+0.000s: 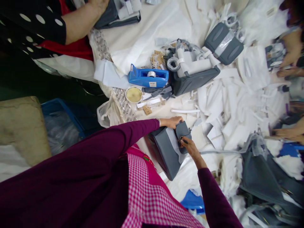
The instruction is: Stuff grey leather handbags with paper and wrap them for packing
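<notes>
A grey handbag (166, 152) stands in front of me at the table's near edge, its flap (183, 134) folded over the top. My left hand (172, 122) curls over the top of the bag beside the flap and grips it. My right hand (188, 146) pinches the flap's metal clasp from below, fingers closed on it. Both sleeves are dark purple, above a pink checked apron.
A blue tape dispenser (147, 77), a round tin (134, 94), another grey bag stuffed with white paper (192, 71) and a wrapped grey bag (224, 43) lie among white paper scraps. Other people's arms reach in at top left (83, 19) and right (288, 133). Blue crate (59, 107) at left.
</notes>
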A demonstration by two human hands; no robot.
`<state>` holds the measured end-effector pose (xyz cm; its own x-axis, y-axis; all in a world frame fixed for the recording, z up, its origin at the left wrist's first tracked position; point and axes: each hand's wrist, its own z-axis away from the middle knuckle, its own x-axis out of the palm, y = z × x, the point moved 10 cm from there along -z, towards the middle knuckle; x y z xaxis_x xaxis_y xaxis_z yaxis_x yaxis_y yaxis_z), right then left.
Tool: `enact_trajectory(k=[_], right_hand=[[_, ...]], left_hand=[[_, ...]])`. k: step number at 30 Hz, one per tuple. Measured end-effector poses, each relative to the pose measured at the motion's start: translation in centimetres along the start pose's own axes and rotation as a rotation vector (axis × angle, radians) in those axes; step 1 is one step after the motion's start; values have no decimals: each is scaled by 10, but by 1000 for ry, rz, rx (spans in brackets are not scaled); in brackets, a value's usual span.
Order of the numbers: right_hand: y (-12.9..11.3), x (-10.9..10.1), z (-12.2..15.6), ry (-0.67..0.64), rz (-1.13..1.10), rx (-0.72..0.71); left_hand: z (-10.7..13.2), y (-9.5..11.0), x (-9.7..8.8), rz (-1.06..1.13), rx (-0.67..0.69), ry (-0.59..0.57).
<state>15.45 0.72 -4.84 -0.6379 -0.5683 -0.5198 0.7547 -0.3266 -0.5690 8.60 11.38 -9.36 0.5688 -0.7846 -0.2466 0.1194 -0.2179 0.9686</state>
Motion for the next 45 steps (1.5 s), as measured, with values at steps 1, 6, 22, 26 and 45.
enact_trajectory(k=[1,6,22,26,45], right_hand=[[0,1,0,5,33,-1],[-6,9,-3,21,274,-18],[-21,42,-20,-1,907,-7],[-26,39,-15,57,895,17],[90,106,211,1381,-904,386]], left_hand=[[0,-1,0,17,8,-1],[0,-4,-2,57,53,-31],[1,-8,-8,67,39,-18],[4,7,-15,-26,30,-51],[66,97,63,-767,-49,-652]])
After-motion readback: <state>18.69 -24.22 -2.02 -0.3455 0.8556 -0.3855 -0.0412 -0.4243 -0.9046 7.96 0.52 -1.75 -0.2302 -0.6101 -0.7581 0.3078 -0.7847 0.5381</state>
